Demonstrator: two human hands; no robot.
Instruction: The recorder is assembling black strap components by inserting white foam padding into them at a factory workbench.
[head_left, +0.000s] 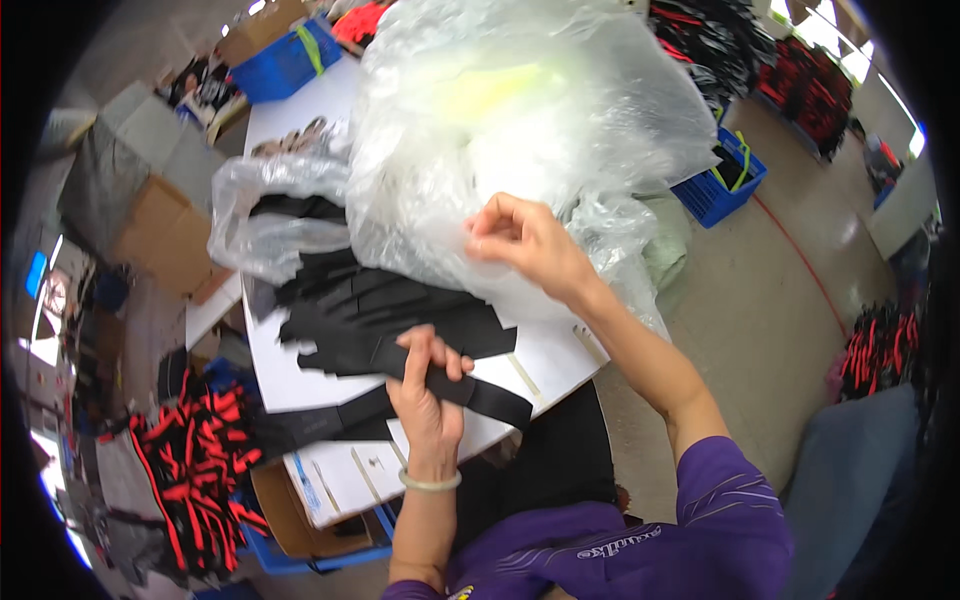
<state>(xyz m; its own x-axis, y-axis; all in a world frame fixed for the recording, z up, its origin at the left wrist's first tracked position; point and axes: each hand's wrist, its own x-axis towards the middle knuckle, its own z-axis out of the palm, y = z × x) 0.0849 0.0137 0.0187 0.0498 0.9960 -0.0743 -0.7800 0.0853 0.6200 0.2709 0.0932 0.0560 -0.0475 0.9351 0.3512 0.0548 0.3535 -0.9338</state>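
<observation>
My left hand (pixel 428 385) is shut on a black fabric strap (pixel 480 393) that lies across the front of a white table (pixel 320 385). Behind it lies a heap of several more black straps (pixel 360 300), partly inside a smaller clear plastic bag (pixel 255 215). My right hand (pixel 525 240) is raised over the table and pinches the wrinkled film of a large clear plastic bag (pixel 510 110) that fills the back of the table. A pale bracelet sits on my left wrist.
A cardboard box (pixel 300 515) and a pile of red and black straps (pixel 195 470) sit at the lower left. Blue crates stand at the back left (pixel 285 65) and on the floor to the right (pixel 725 180). More red and black bundles (pixel 880 350) lie at the right.
</observation>
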